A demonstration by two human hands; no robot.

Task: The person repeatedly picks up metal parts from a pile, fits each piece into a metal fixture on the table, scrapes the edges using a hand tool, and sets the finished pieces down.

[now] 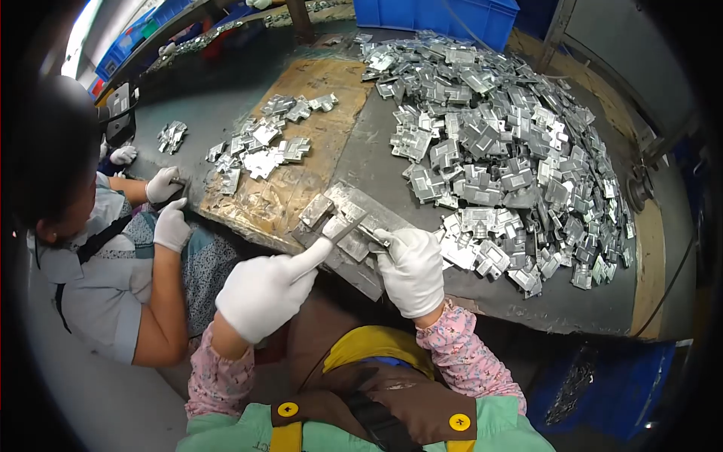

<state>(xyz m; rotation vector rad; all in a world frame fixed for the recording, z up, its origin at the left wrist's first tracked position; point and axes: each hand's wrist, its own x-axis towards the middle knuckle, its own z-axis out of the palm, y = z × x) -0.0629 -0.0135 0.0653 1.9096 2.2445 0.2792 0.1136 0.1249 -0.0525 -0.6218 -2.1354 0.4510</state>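
My left hand [271, 294], in a white glove, is closed with its index finger stretched along a flat, narrow metal tool [349, 227] that looks like a file. The tool's tip reaches toward a small silver metal casting [376, 235]. My right hand [411, 273], also gloved in white, grips that casting by its right side. Beneath both lies a metal block [365, 280] at the table's front edge, with another silver piece [318, 209] on its left end. My fingers and the tool hide part of the casting.
A large heap of silver castings [489, 143] covers the table's right side. Several more castings [263, 135] lie on a worn brown board [279, 197]. A co-worker [113, 279] with gloved hands sits at the left. A blue crate [437, 15] stands behind the heap.
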